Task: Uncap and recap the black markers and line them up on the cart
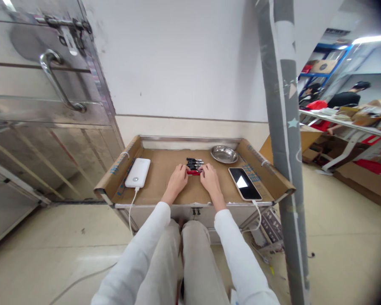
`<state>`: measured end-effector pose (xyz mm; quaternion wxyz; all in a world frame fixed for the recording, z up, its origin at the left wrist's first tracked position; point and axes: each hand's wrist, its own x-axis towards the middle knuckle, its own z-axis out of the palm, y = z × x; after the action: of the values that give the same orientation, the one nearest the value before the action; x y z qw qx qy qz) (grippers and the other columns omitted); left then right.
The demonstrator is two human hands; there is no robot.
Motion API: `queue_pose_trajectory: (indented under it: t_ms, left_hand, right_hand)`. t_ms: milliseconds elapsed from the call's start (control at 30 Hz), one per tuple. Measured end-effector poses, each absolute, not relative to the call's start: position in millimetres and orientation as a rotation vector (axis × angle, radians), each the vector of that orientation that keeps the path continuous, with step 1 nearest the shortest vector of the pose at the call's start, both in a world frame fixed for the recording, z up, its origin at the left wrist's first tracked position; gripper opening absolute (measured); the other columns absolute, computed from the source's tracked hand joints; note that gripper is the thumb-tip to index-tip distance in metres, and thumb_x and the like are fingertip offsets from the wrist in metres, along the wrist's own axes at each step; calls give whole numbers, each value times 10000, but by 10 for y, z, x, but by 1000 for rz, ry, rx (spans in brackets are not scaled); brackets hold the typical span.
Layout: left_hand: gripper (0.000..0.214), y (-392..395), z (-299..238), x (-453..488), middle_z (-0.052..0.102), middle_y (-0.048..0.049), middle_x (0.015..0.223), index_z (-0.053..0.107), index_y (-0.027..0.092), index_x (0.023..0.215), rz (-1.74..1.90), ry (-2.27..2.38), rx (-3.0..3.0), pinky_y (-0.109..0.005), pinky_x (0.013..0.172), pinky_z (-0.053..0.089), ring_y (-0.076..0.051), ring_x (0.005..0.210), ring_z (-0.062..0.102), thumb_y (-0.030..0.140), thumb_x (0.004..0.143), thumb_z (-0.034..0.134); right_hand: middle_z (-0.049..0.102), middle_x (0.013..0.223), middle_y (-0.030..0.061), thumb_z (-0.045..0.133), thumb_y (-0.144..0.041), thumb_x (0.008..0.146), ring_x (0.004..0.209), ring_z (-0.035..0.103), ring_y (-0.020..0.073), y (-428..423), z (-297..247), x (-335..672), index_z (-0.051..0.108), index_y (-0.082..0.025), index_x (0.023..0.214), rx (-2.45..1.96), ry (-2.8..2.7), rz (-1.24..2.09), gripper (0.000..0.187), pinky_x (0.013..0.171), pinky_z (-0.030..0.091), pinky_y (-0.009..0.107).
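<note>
A red pen [193,172] lies crosswise between my hands, low over the cardboard-lined tabletop [195,192]. The fingers of my left hand [178,180] are closed on its left end. At its other end, the fingers of my right hand [209,178] are pinched in the same way. Fingertips hide both ends of the pen. Just beyond it, several black pens [194,162] lie side by side in a stack of rows, pointing left to right.
A white power bank [138,173] with a cable lies at the left. On the right are a plugged-in phone [245,184] and a round metal dish [224,154]. Cardboard flaps edge the table. A grey wrapped post [284,127] stands right; people work behind it.
</note>
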<state>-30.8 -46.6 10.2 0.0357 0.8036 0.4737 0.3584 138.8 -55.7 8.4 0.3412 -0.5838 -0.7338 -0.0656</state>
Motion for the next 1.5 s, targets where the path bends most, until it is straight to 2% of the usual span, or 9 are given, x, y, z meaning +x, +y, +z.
queue_pose_trajectory:
  t_ms: [100,267,400,667,1267,1400,1500]
  left_hand:
    - [169,-486,103,-307,551,-68,944,540,184,903,1046,1258,2527,-337,863,449,-191,910,530,83,825,429]
    - [89,-423,33,-300,553,-61,891,572,178,865,1047,1236,2439,-368,876,456,-202,915,543,157,845,489]
    - [101,-406,33,-311,563,-50,896,596,181,856,1041,1220,2374,-347,864,467,-184,885,568,192,867,496]
    - [168,-384,106,-282,571,-34,950,609,211,966,1153,1231,2327,-310,882,462,-158,897,589,254,907,457]
    - [176,-368,109,-258,580,-37,948,598,197,952,1235,1105,2361,-280,891,456,-138,914,586,227,923,427]
    - [160,-304,49,-231,612,-52,1013,552,189,1028,1251,1029,2332,-294,899,462,-146,966,590,198,909,445]
    - [206,-284,21,-206,624,-62,1033,516,181,1085,1237,1024,2315,-303,889,469,-146,952,601,161,910,410]
  right_hand:
    - [563,940,73,399,-87,823,885,511,202,-578,105,1377,593,-201,882,-1452,-1982,-108,233,821,385,320]
    - [571,956,79,463,-135,813,917,501,217,-581,74,1383,592,-199,910,-1483,-2023,-66,173,820,385,332]
    - [582,927,79,486,-197,838,905,499,224,-584,47,1397,592,-197,885,-1506,-2035,-59,116,827,386,343]
    - [618,935,81,397,-222,909,914,531,216,-595,151,1385,601,-195,937,-1347,-1947,6,208,856,402,337]
    - [661,970,68,408,-221,916,917,575,202,-618,153,1371,631,-214,974,-1264,-1914,117,230,865,430,330]
    - [656,999,70,413,-218,914,937,578,195,-603,139,1371,619,-213,1033,-1258,-1915,143,238,858,436,320]
    - [660,978,65,406,-206,917,919,570,189,-582,131,1378,644,-209,978,-1268,-1934,103,246,852,429,306]
